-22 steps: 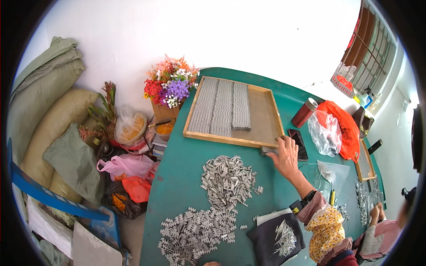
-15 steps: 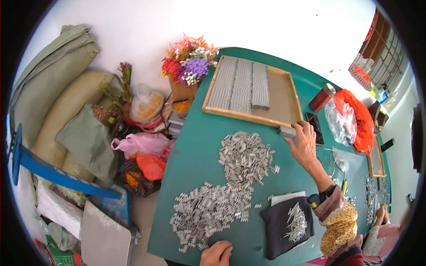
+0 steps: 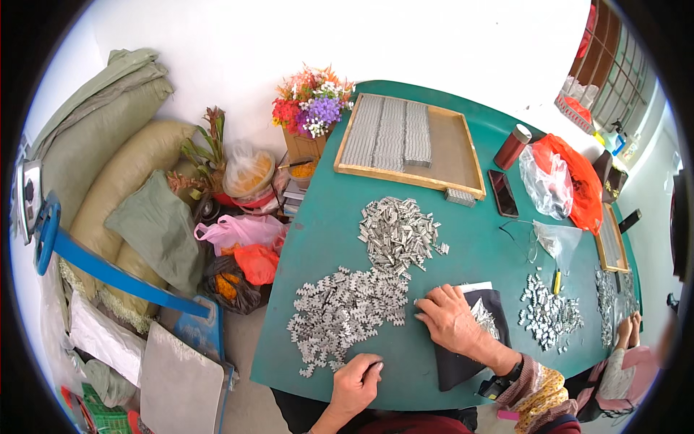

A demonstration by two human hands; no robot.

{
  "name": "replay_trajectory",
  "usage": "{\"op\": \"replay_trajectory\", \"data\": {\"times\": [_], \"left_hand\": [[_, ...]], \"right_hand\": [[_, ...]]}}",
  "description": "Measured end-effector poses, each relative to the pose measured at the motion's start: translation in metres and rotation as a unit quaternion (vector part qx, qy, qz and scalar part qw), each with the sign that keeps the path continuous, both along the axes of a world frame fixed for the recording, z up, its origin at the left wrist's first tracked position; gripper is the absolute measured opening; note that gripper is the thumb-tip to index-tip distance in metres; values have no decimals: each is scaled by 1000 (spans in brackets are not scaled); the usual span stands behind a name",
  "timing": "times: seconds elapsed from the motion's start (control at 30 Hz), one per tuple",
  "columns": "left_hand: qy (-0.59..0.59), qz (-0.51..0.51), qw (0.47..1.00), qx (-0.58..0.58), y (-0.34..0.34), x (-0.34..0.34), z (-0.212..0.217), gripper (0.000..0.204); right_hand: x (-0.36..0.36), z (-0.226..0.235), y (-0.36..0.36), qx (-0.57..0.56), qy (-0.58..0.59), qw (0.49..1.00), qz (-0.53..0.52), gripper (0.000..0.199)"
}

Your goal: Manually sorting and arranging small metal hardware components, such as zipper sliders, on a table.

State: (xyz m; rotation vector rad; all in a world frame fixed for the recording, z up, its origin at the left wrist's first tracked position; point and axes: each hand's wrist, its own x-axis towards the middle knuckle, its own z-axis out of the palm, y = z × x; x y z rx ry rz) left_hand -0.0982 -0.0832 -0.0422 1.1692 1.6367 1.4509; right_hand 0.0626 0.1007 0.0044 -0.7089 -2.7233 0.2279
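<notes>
My left hand [image 3: 356, 383] is closed at the table's near edge, thumb against the curled fingers; whatever is in it is hidden. Just to its upper left spreads a heap of small grey toothed metal pieces [image 3: 345, 311]. My right hand [image 3: 454, 324] reaches over a dark folded cloth [image 3: 452, 372], its fingertips pinched at a single small metal piece [image 3: 417, 301] right of that heap. Thin silvery pins [image 3: 486, 318] lie on the cloth, partly behind this hand. Farther back is a second heap of narrow metal pieces [image 3: 397, 228].
A wooden tray [image 3: 405, 189] holds rows of stacked grey pieces, with a short stack [image 3: 460, 197] against its front edge. A phone [image 3: 502, 193], a red flask [image 3: 512, 147], plastic bags [image 3: 578, 181] and another metal heap [image 3: 547, 311] are to the right. Someone's hands [image 3: 627, 331] are at far right.
My right hand has left the short stack by the tray and come back toward me, down to the loose piece near the heap. My left hand shows more fully and stays closed.
</notes>
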Motion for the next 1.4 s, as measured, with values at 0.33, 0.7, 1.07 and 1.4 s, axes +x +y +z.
{"op": "replay_trajectory", "data": {"times": [0.33, 0.7, 1.07, 1.4], "left_hand": [[2, 17, 1000, 22, 1, -1, 0, 4], [-5, 12, 1000, 25, -2, 1, -6, 5], [-161, -26, 986, -33, 9, 14, 18, 13], [-381, -66, 922, 1, 3, 25, 40, 14]], "right_hand": [[-12, -11, 49, 46, 33, 993, -102, 14], [-19, -31, 51, 12, 14, 994, -105, 13], [7, 21, -49, -362, 162, 914, -83, 12], [21, 11, -82, -352, 210, 911, -52, 13]]}}
